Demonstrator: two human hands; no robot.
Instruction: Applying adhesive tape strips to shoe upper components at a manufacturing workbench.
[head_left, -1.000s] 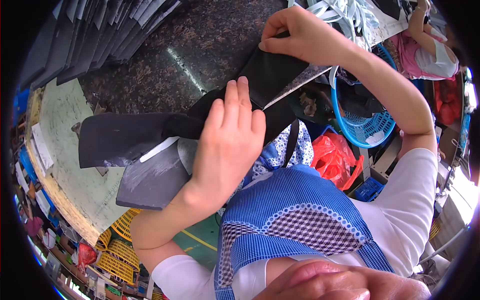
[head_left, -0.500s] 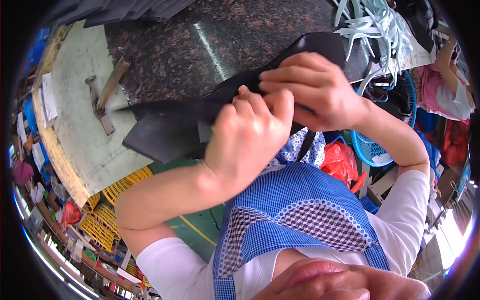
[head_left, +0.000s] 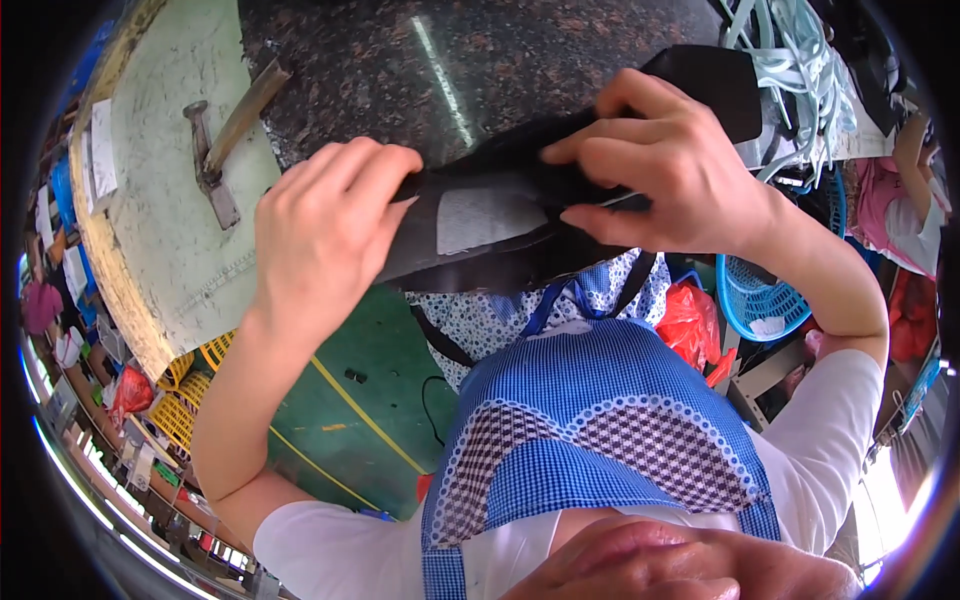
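Note:
A long black leather-like panel (head_left: 480, 262) lies across the near edge of a dark speckled stone slab (head_left: 350, 90). A paler grey rectangle (head_left: 485, 220) shows on the panel's middle. My left hand (head_left: 325, 215) grips the panel's left end between thumb and fingers, knuckles up. On the other side, my right hand (head_left: 670, 165) pinches the black material along its upper fold, with its fingers bent. The fingertips of both hands are partly hidden in the dark material. The panel's right end reaches past my right hand.
Left of the slab, a hammer (head_left: 212, 165) with a wooden handle lies on a pale board (head_left: 145, 220). Light blue strips (head_left: 790, 65) pile at the far right, above a blue basket (head_left: 735, 300). A red plastic bag (head_left: 690, 325) sits below; a co-worker (head_left: 882, 205) is at right.
My left hand has moved left, away from my right hand, to the panel's left end. My right hand has shifted slightly right and up. The grey rectangle is now uncovered.

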